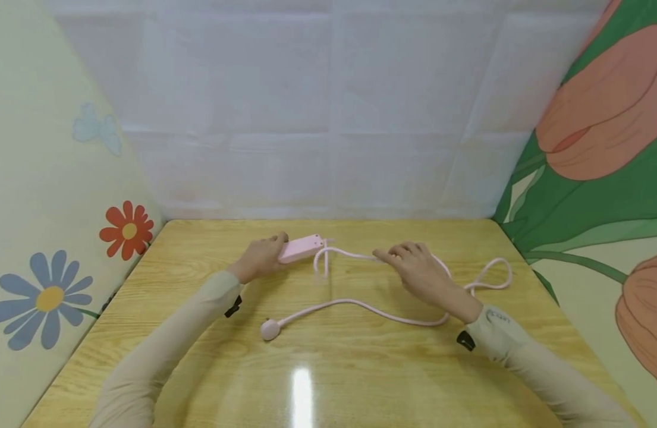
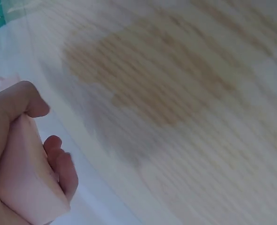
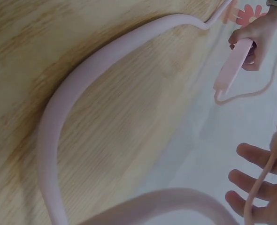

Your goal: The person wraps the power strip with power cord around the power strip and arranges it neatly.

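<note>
- Wood-grained worktop [image 1: 242,374] fills the lower part of the head view, below a creased white backdrop [image 1: 242,89].
- Left hand [image 1: 260,257], left of centre: its fingers [image 2: 67,173] curl round the pink strip [image 1: 302,248], gripping its left end.
- Right hand [image 1: 421,273], right of centre: in its wrist view the fingers [image 3: 251,183] are spread apart with the cord [image 1: 355,301] running across them; it seems pinched under the thumb, though the thumb is mostly cut off by the right edge.
- From the left fingers the strip reaches rightward, its long axis slanting a little up toward the upper right; its cord end faces the right hand.
- Between the hands, the cord leaves that end, bends down and back in a small curl, then runs nearly level to the right fingertips.
- The left hand is nearer the strip; the right is nearer the slack, with a loop [image 1: 511,274] beyond it at the right.
- Farther out, the cord sweeps back under the right wrist along the lower middle to the plug [image 1: 270,329], which lies below the strip, nearer the left hand.
</note>
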The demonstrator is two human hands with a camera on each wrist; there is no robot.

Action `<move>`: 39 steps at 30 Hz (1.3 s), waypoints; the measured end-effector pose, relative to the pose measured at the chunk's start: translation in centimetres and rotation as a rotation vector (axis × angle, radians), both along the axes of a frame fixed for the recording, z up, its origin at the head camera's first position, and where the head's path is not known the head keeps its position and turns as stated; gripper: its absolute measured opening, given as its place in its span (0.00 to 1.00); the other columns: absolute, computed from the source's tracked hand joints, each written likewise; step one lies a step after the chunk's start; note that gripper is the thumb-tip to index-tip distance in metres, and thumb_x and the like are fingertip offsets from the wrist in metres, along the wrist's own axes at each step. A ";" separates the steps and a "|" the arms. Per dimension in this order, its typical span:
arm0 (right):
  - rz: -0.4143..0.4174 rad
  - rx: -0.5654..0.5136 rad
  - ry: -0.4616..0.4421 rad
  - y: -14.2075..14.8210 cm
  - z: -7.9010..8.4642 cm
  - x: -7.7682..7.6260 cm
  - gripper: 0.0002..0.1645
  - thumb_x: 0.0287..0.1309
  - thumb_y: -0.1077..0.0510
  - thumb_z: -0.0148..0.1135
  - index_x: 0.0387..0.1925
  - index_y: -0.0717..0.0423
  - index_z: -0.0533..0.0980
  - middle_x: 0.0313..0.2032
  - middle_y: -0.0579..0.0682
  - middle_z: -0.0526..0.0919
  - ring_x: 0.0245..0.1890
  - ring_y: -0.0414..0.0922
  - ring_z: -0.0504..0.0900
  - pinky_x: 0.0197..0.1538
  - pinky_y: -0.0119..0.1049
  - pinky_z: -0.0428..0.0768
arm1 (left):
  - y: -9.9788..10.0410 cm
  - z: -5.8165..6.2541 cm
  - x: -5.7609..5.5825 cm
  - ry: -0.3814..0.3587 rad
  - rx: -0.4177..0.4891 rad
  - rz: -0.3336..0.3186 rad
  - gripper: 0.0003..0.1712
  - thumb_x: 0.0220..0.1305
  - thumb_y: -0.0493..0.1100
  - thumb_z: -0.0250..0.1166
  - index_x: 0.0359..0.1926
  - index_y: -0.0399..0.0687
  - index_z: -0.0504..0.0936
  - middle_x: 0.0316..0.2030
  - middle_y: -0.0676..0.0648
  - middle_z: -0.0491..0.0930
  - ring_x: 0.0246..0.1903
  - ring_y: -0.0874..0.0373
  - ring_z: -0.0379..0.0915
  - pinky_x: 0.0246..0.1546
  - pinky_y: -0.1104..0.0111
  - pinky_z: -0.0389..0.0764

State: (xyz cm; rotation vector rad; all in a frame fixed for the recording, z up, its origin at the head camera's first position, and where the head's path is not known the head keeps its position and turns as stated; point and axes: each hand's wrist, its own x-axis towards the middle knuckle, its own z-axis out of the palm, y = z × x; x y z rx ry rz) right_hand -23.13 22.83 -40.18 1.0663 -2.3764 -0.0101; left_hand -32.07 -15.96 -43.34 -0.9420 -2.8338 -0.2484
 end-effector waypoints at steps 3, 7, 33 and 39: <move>0.001 -0.075 0.015 0.0 -0.1 -0.4 0.34 0.47 0.80 0.57 0.58 0.59 0.73 0.41 0.60 0.80 0.44 0.61 0.79 0.48 0.56 0.78 | 0.4 0.1 0.3 0.028 0.026 -0.088 0.31 0.56 0.48 0.74 0.53 0.38 0.70 0.38 0.39 0.81 0.34 0.45 0.79 0.33 0.54 0.81; 0.047 -0.220 0.095 -0.1 -0.5 -1.2 0.16 0.55 0.77 0.54 0.48 0.71 0.71 0.41 0.68 0.79 0.47 0.66 0.78 0.53 0.59 0.76 | 0.9 0.1 0.7 0.071 0.018 -0.178 0.29 0.57 0.48 0.73 0.53 0.39 0.72 0.39 0.41 0.81 0.33 0.47 0.79 0.31 0.56 0.81; 0.131 -0.246 0.027 -0.9 -0.4 -3.4 0.31 0.67 0.62 0.52 0.71 0.58 0.63 0.27 0.54 0.75 0.21 0.48 0.69 0.23 0.40 0.71 | 5.5 1.4 5.5 0.174 0.135 -0.531 0.26 0.64 0.50 0.66 0.59 0.40 0.77 0.45 0.43 0.85 0.37 0.53 0.83 0.36 0.64 0.84; 0.103 -0.227 -0.077 -1.4 -0.4 -3.0 0.34 0.71 0.51 0.55 0.74 0.50 0.59 0.25 0.52 0.75 0.20 0.47 0.70 0.22 0.41 0.72 | 6.2 1.6 6.1 0.105 0.242 -0.553 0.26 0.70 0.53 0.61 0.60 0.40 0.75 0.43 0.46 0.85 0.35 0.57 0.81 0.37 0.66 0.82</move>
